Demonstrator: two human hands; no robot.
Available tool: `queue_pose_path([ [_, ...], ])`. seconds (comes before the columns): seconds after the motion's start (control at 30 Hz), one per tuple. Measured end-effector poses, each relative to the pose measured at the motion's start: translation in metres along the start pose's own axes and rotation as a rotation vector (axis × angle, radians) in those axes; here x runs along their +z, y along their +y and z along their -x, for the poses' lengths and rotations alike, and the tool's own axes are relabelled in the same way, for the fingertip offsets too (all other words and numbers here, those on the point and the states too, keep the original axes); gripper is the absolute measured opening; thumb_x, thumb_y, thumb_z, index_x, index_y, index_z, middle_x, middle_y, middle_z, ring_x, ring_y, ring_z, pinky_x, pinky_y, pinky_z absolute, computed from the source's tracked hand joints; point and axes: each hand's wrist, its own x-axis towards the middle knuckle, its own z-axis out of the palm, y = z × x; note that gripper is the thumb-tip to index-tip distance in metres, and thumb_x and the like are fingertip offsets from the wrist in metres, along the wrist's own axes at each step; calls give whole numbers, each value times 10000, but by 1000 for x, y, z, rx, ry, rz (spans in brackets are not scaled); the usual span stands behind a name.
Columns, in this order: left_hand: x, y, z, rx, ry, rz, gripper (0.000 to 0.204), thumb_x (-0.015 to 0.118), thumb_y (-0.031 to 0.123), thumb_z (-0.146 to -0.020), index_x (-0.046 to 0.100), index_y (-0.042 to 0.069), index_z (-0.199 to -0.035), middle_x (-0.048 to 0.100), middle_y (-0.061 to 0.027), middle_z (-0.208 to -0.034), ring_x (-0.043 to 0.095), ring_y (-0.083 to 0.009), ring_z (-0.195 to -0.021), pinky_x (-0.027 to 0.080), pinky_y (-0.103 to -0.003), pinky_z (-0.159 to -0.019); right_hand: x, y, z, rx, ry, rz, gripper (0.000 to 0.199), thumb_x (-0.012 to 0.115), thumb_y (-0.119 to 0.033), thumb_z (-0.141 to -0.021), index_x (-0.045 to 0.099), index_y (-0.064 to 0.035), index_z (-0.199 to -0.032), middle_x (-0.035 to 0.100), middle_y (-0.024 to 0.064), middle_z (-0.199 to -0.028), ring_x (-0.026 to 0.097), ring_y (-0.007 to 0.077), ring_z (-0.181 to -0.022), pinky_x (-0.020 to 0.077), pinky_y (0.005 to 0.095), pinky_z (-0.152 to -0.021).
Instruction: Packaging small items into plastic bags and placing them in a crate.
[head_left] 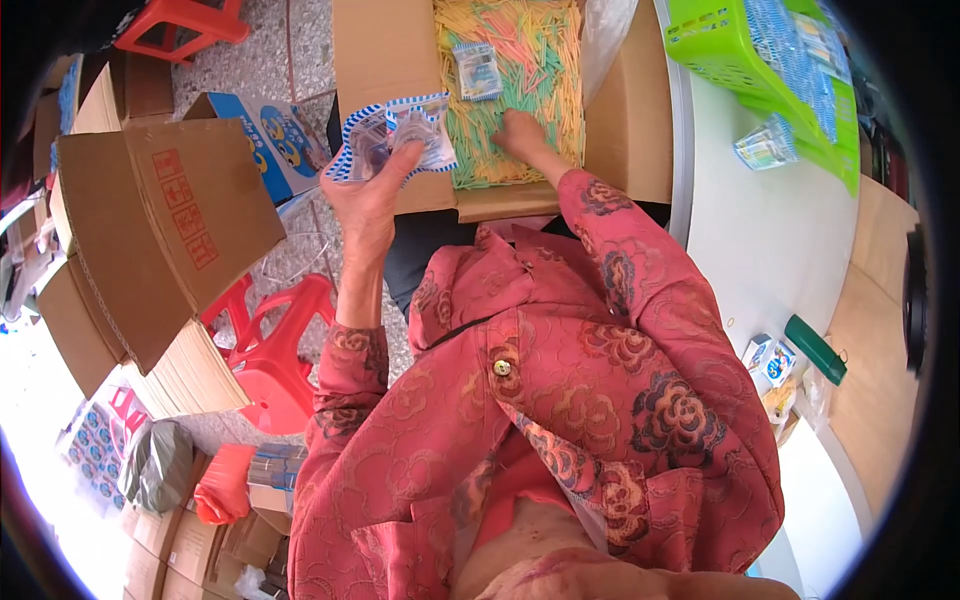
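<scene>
My left hand (368, 195) is raised and grips a clear plastic packet with a blue-and-white striped edge (395, 135). My right hand (522, 135) reaches into an open cardboard box (385, 60) and rests, fingers closed, on a heap of thin yellow, green and pink sticks (520, 70). Whether it pinches any sticks is hidden. Another small packet (478, 70) lies on top of the sticks. My red flowered sleeves run down to the lower edge.
A white table (770, 240) at right carries a green basket (760, 60) of packets, a loose packet (765, 145), a small box (772, 360) and a green object (815, 348). Cardboard boxes (150, 230) and red plastic stools (270, 350) stand at left.
</scene>
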Motion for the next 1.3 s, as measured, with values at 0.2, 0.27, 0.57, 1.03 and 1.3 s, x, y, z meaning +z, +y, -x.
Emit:
queue_pose_path([
  [0.2, 4, 2, -3, -10, -17, 20, 249, 702, -12, -722, 629, -16, -959, 635, -32, -882, 574, -86, -773, 463, -225, -718, 9, -5, -9, 57, 20, 35, 317, 673, -205, -619, 597, 43, -801, 610, 258, -791, 599, 406, -771, 493, 446, -694],
  [0.27, 5, 1, -3, -12, -21, 27, 251, 704, -9, -723, 628, -16, -962, 635, -33, -885, 575, -86, -774, 463, -225, -718, 10, -1, -12, 62, 29, 14, 313, 671, -199, -616, 599, 47, -795, 610, 260, -794, 604, 402, -770, 497, 440, -693],
  [0.57, 7, 1, -3, -34, -30, 26, 282, 716, 11, -720, 618, -19, -984, 632, -34, -899, 575, -91, -782, 461, -223, -720, 2, 9, -22, 135, -100, -74, 304, 672, -215, -607, 619, 45, -755, 614, 215, -696, 626, 333, -659, 513, 392, -658],
  [1.03, 10, 0, 4, -52, -25, 38, 284, 712, -4, -718, 615, -24, -984, 627, -44, -908, 579, -104, -800, 472, -234, -725, -43, 44, -14, 462, -450, -954, 156, 713, -24, -682, 561, 9, -699, 545, 73, -572, 518, 136, -428, 466, 245, -407],
  [1.3, 12, 1, 12, -29, -85, 17, 341, 700, -33, -711, 577, -5, -1028, 613, -51, -946, 584, -131, -839, 481, -266, -759, -64, 43, 15, 382, -659, -925, 114, 695, -77, -740, 586, -45, -749, 555, 16, -625, 519, 94, -506, 438, 209, -458],
])
